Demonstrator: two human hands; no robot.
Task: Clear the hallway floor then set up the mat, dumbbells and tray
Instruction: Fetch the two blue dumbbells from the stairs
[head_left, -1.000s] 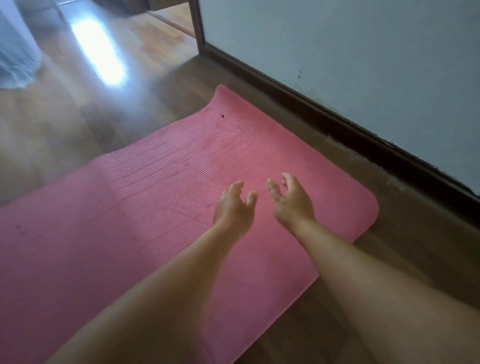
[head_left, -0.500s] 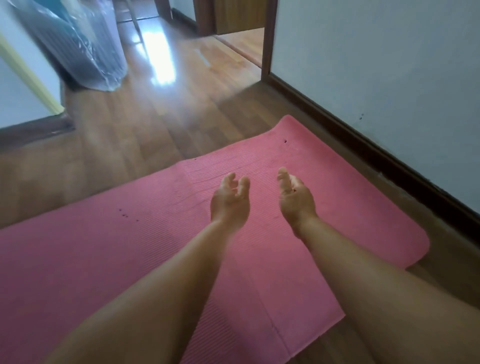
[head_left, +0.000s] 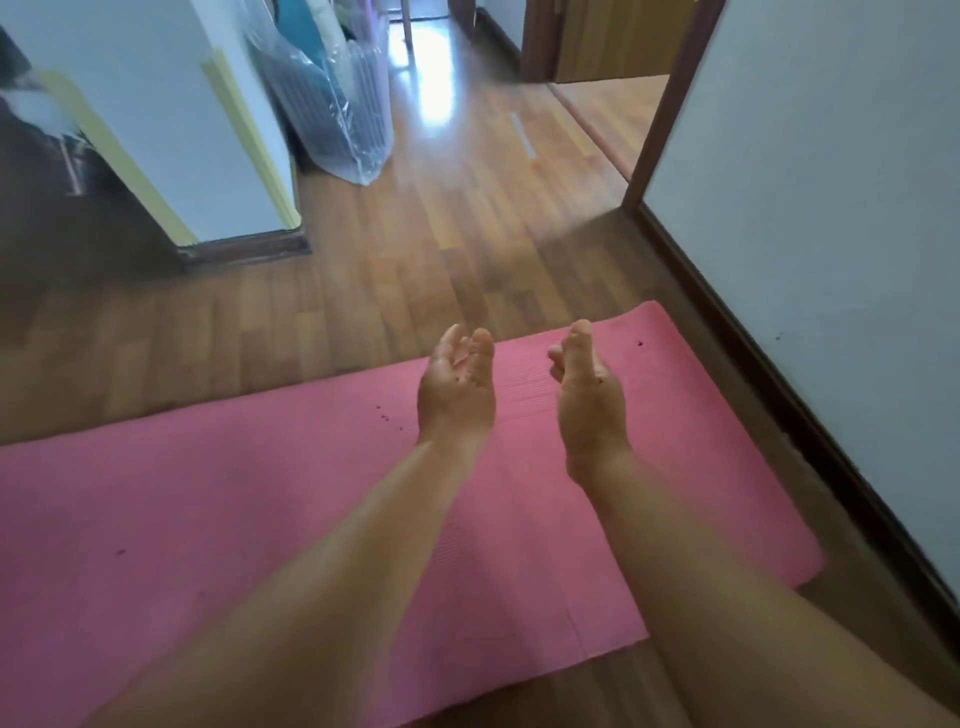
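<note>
My left hand (head_left: 456, 400) and right hand (head_left: 589, 402) hover slack, holding nothing, over the flat pink ribbed foam mat (head_left: 218, 519); dumbbells and tray, unseen, probably come next.

Mat (head_left: 260, 519) pink, finely ribbed, flecked with dark specks. Floor (head_left: 441, 249) warm brown wood planks. Wall (head_left: 831, 182) pale grey-blue; skirting (head_left: 779, 395) dark brown.

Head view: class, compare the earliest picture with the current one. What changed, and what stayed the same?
The view swung up the hallway, bringing a plastic-wrapped bundle into sight. The left hand and right hand turned palms upward; nothing taken or released. The pink mat stayed flat on the floor.
</note>
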